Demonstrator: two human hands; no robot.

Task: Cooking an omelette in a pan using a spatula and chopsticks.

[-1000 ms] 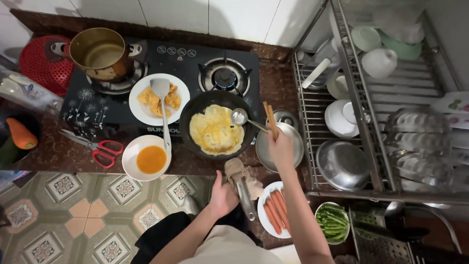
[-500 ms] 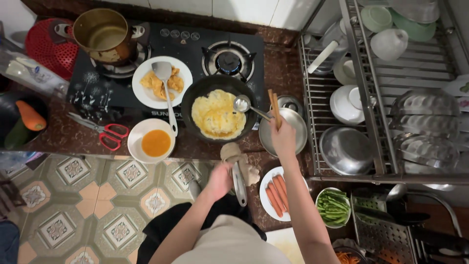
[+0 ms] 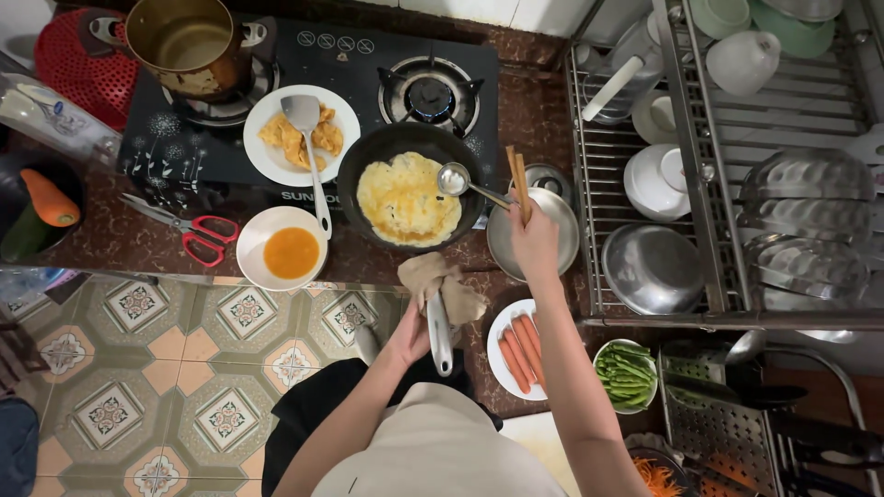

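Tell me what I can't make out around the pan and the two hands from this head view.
- Left hand: its grip on the pan handle is partly hidden by the cloth.
- Right hand: fingers hidden by its back; how it holds the chopsticks and ladle is unclear.
- Omelette underside: hidden against the pan.
- Burner under pan: covered.

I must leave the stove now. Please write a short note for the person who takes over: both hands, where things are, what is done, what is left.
Left hand: grips the pan handle, beside a cloth.
Right hand: holds chopsticks and a ladle over the pan's edge.
Black pan: holds a flat yellow omelette.
Done: cooked egg pieces lie on the white plate under a spatula.
Left: beaten egg remains in the bowl; the omelette is not yet plated.
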